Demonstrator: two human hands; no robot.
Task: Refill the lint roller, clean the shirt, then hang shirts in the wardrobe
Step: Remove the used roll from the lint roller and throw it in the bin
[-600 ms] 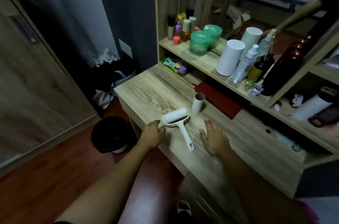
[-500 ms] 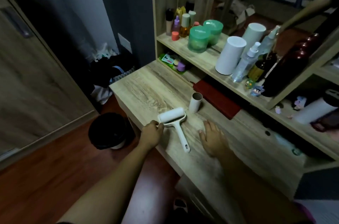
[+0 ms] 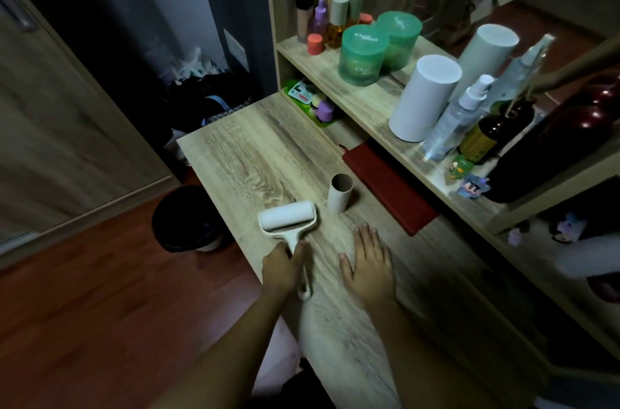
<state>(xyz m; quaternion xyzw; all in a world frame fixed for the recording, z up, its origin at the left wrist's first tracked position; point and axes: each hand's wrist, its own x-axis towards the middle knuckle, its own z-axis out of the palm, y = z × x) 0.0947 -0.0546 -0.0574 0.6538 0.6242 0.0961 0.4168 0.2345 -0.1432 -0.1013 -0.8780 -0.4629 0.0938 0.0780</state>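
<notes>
The lint roller point(image 3: 289, 218) lies on the counter point(image 3: 241, 153) with a clean white roll seated in its frame. A bare cardboard tube point(image 3: 340, 193) stands upright just behind the roller, apart from it. Judging from that pair, the refill looks finished: the tube is probably the spent core, though the frame does not prove it.

The left hand point(image 3: 282, 269) is on the roller's handle, its fingers point(image 3: 295, 252) curled round it in a grip near the frame, while the roll end rests on the wood. The right hand point(image 3: 369, 262) lies flat on the counter to the right of the handle, fingers point(image 3: 365, 236) straight and spread, holding nothing.

The step in hand seems to be picking the roller up for cleaning. The spent core is not yet thrown out; a dark bin point(image 3: 188, 219) sits on the floor to the roller's left. No shirt is in view, so cleaning and hanging are both left. A wooden door point(image 3: 50, 113) far left of the roller may belong to the wardrobe, but I cannot tell.
</notes>
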